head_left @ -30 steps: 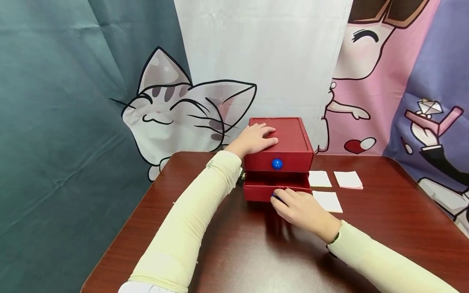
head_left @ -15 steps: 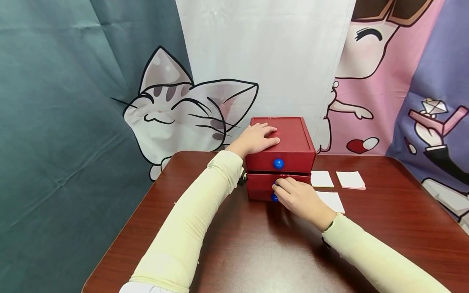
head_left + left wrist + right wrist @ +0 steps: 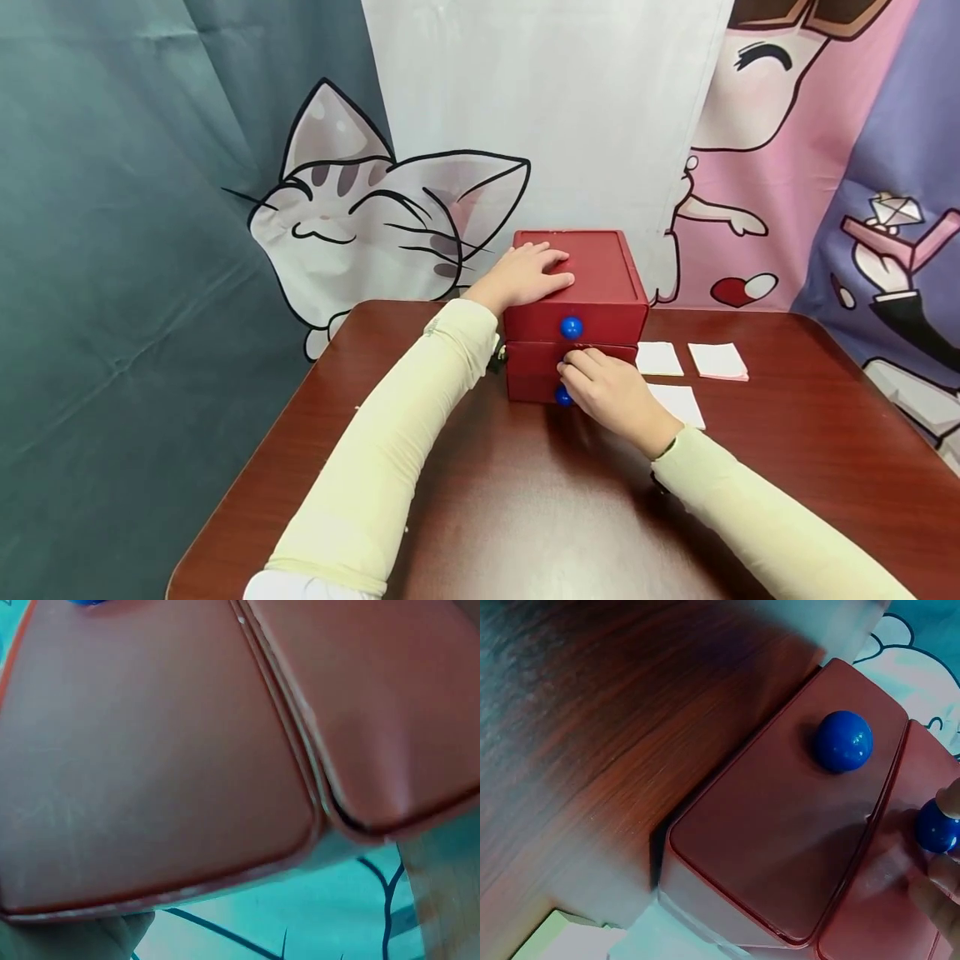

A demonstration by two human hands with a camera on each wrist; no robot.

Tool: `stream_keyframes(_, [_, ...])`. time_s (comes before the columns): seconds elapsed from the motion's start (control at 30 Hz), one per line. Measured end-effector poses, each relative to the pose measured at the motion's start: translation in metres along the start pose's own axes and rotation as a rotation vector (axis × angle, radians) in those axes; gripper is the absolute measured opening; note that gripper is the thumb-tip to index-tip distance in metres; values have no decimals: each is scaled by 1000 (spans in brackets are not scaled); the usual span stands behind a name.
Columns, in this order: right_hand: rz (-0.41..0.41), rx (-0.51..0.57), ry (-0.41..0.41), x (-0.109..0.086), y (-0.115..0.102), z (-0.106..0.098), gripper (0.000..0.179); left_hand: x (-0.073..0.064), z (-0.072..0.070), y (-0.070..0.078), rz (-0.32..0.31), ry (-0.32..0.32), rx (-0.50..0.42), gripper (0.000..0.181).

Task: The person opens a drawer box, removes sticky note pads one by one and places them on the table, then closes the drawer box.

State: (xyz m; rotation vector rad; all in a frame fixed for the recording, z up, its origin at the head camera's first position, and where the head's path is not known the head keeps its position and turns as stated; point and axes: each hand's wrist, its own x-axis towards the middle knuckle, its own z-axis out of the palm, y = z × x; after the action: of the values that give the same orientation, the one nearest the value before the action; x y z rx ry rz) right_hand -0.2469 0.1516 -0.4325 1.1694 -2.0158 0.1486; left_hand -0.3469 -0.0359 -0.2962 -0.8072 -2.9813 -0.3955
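A red chest of drawers point(image 3: 588, 267) with blue ball knobs stands on the table. My left hand point(image 3: 525, 275) rests flat on its top near the left edge, fingers spread; in the left wrist view only a bit of that hand shows below the red drawer fronts point(image 3: 150, 765). My right hand point(image 3: 611, 392) is at the middle drawer, thumb and fingers around its blue knob point(image 3: 935, 827). This drawer sits flush with the others. Above it is the top drawer's knob point(image 3: 572, 327), and below it the bottom drawer's knob point(image 3: 844, 741).
White note pads point(image 3: 716, 361) lie on the brown table point(image 3: 480, 517) to the right of the chest, one partly behind my right hand. A cartoon-printed cloth point(image 3: 585, 108) hangs behind the table. A small dark object point(image 3: 497, 358) shows at the chest's left side.
The middle drawer, pulled out a second ago, has moved back into the chest, with my right hand following it on the knob. My left hand has stayed on top.
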Motion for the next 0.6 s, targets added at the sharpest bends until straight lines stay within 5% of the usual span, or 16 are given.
stream_keyframes(0.43, [35,-25,42,2,-3,3,21,-3,-4,4,-4,-25,57,58])
stream_keyframes(0.6, [-18,-41,-21,-3,-12,0,20,-2,-3,5,5,-10,72,58])
